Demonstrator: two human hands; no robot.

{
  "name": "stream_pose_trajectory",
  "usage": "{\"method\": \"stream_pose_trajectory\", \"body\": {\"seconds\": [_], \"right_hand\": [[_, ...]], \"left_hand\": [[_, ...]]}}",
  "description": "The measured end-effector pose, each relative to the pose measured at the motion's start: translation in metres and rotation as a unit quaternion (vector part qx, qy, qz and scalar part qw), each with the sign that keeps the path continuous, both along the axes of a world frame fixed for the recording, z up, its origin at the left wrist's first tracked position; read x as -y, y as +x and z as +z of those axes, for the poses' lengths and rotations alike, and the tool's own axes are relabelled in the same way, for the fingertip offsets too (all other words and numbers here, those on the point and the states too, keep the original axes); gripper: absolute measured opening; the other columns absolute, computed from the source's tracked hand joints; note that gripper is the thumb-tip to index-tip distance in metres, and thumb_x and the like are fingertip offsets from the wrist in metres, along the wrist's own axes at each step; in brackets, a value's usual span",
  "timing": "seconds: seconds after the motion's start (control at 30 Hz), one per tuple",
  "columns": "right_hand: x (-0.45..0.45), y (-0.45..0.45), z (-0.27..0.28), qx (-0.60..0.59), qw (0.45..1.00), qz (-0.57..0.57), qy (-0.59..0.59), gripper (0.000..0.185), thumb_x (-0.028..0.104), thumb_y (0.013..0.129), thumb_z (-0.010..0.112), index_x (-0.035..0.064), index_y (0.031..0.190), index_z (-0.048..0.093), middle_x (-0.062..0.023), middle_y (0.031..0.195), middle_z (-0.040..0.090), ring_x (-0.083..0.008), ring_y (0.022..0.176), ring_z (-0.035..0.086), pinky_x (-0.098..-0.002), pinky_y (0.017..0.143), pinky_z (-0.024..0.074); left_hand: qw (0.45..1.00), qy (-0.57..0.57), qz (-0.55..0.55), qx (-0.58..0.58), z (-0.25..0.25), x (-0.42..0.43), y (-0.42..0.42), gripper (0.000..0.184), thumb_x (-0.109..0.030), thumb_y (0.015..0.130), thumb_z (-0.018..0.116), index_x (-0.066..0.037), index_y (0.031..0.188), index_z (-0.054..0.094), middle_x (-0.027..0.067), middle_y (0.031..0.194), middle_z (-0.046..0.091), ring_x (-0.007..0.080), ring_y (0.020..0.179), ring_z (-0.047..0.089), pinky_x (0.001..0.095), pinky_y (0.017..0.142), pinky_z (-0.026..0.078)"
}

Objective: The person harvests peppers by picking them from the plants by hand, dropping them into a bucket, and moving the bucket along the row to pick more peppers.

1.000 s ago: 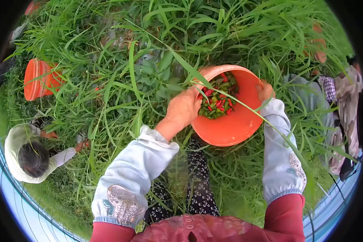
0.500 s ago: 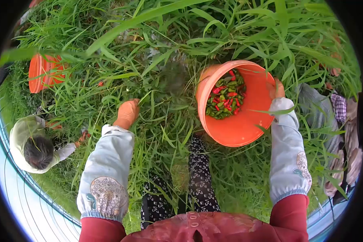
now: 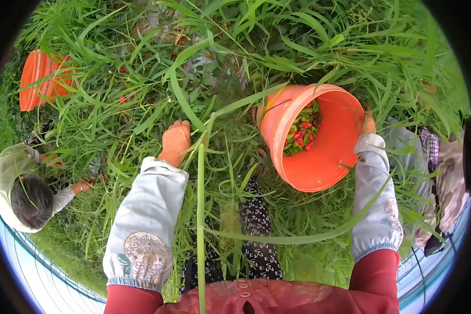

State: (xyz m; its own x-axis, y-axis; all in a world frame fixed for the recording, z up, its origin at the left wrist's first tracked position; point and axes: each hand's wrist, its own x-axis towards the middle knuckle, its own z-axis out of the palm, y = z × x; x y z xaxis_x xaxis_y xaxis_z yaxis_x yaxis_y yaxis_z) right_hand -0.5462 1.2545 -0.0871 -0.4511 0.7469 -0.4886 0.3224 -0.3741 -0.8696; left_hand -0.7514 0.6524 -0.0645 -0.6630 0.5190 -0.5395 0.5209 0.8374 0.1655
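Observation:
An orange bucket [image 3: 324,162] is tilted on its side to the right of centre, its mouth facing me. Red and green peppers [image 3: 302,131] lie in it against the left inner wall. My right hand [image 3: 369,124] grips the bucket's right rim, the fingers partly behind it. Among the grass and leaves left of centre is my left hand [image 3: 176,140], its fingers curled together; whatever they hold, if anything, is hidden. A long grass blade [image 3: 201,225] rises in front of the view, just right of that hand.
Another orange bucket [image 3: 46,81] leans in the grass at upper left. Below it a co-worker [image 3: 31,196] reaches both hands into the plants. At the right edge are a grey cloth [image 3: 405,157] and another person's patterned clothing [image 3: 451,172]. Tall grass surrounds my legs.
My left hand has left the bucket rim and moved left into the plants. The bucket, still held by my right hand, has shifted slightly right in view.

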Motion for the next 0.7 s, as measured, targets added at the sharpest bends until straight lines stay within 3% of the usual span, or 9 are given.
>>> {"method": "stream_pose_trajectory", "body": {"seconds": [0.03, 0.07, 0.1, 0.27, 0.4, 0.47, 0.5, 0.6, 0.7], "right_hand": [[0.017, -0.011, 0.028, -0.005, 1.000, 0.004, 0.009, 0.041, 0.020, 0.080, 0.060, -0.0032, 0.111, 0.045, -0.0200, 0.097, 0.058, -0.0300, 0.092, 0.056, -0.0365, 0.077, 0.0457], [0.057, -0.031, 0.071, 0.219, 0.903, 0.187, 0.319, 0.038, 0.018, 0.082, 0.058, -0.0029, 0.111, 0.045, -0.0191, 0.098, 0.057, -0.0287, 0.092, 0.056, -0.0370, 0.077, 0.0458], [0.099, -0.051, 0.110, 0.407, 0.635, 0.330, 0.568, 0.034, 0.015, 0.083, 0.055, -0.0026, 0.111, 0.046, -0.0182, 0.098, 0.057, -0.0275, 0.092, 0.056, -0.0375, 0.076, 0.0459], [0.271, -0.133, 0.212, 0.064, 0.905, 0.324, 0.269, 0.044, -0.004, 0.078, 0.052, 0.0023, 0.121, 0.048, -0.0156, 0.114, 0.053, -0.0252, 0.100, 0.056, -0.0305, 0.090, 0.0412], [0.387, -0.191, 0.211, -0.039, 0.683, 0.641, 0.346, 0.057, -0.001, 0.067, 0.057, 0.0183, 0.120, 0.051, -0.0080, 0.126, 0.045, -0.0296, 0.125, 0.034, -0.0448, 0.102, 0.0270], [0.422, -0.186, 0.186, -0.014, 0.577, 0.759, 0.302, 0.043, 0.002, 0.068, 0.057, 0.0198, 0.107, 0.058, -0.0036, 0.123, 0.049, -0.0263, 0.125, 0.035, -0.0477, 0.101, 0.0244], [0.432, -0.178, 0.171, 0.002, 0.538, 0.795, 0.280, 0.040, 0.002, 0.067, 0.056, 0.0189, 0.103, 0.059, -0.0056, 0.113, 0.056, -0.0262, 0.116, 0.045, -0.0449, 0.097, 0.0321], [0.440, -0.137, 0.159, 0.137, 0.501, 0.848, 0.104, 0.030, 0.006, 0.074, 0.049, 0.0093, 0.102, 0.060, -0.0133, 0.099, 0.061, -0.0309, 0.095, 0.057, -0.0397, 0.082, 0.0446], [0.438, -0.073, 0.130, 0.193, 0.564, 0.802, 0.043, 0.040, 0.002, 0.074, 0.050, 0.0072, 0.113, 0.055, -0.0178, 0.108, 0.058, -0.0322, 0.104, 0.053, -0.0384, 0.088, 0.0427]], "left_hand": [[1.000, 0.019, 0.010, 0.002, -0.011, 0.013, 0.008, 0.015, -0.013, 0.075, 0.056, -0.006, 0.088, 0.054, 0.0167, 0.091, 0.057, 0.0323, 0.086, 0.059, 0.0402, 0.070, 0.049], [0.999, 0.017, 0.029, 0.010, 0.004, 0.011, 0.013, 0.018, -0.014, 0.074, 0.056, -0.006, 0.090, 0.054, 0.0179, 0.091, 0.058, 0.0326, 0.086, 0.059, 0.0413, 0.069, 0.049], [0.999, 0.015, 0.048, 0.019, 0.019, 0.007, 0.017, 0.021, -0.015, 0.074, 0.057, -0.006, 0.092, 0.054, 0.0192, 0.090, 0.059, 0.0329, 0.085, 0.059, 0.0423, 0.069, 0.049], [0.985, -0.005, 0.137, 0.106, 0.033, -0.002, 0.029, 0.024, -0.013, 0.075, 0.056, -0.008, 0.099, 0.055, 0.0196, 0.088, 0.061, 0.0349, 0.086, 0.059, 0.0428, 0.070, 0.048], [0.929, 0.187, 0.260, 0.186, -0.001, 0.000, 0.044, 0.032, -0.013, 0.077, 0.056, -0.008, 0.109, 0.054, 0.0207, 0.096, 0.061, 0.0370, 0.090, 0.058, 0.0398, 0.075, 0.047], [0.841, 0.298, 0.382, 0.240, -0.136, 0.029, 0.091, 0.047, -0.014, 0.074, 0.058, -0.006, 0.120, 0.051, 0.0189, 0.102, 0.061, 0.0313, 0.092, 0.059, 0.0342, 0.080, 0.045], [0.839, 0.298, 0.385, 0.244, -0.110, 0.027, 0.084, 0.047, -0.014, 0.074, 0.058, -0.006, 0.120, 0.051, 0.0189, 0.102, 0.061, 0.0313, 0.092, 0.059, 0.0342, 0.080, 0.045], [0.642, 0.294, 0.599, 0.378, -0.015, 0.015, 0.051, 0.052, -0.010, 0.072, 0.058, 0.001, 0.122, 0.047, 0.0120, 0.099, 0.061, 0.0213, 0.088, 0.056, 0.0294, 0.079, 0.043], [0.602, 0.286, 0.624, 0.407, 0.012, 0.015, 0.039, 0.051, -0.007, 0.073, 0.056, 0.004, 0.122, 0.046, 0.0122, 0.102, 0.059, 0.0205, 0.088, 0.056, 0.0301, 0.079, 0.043]]}}
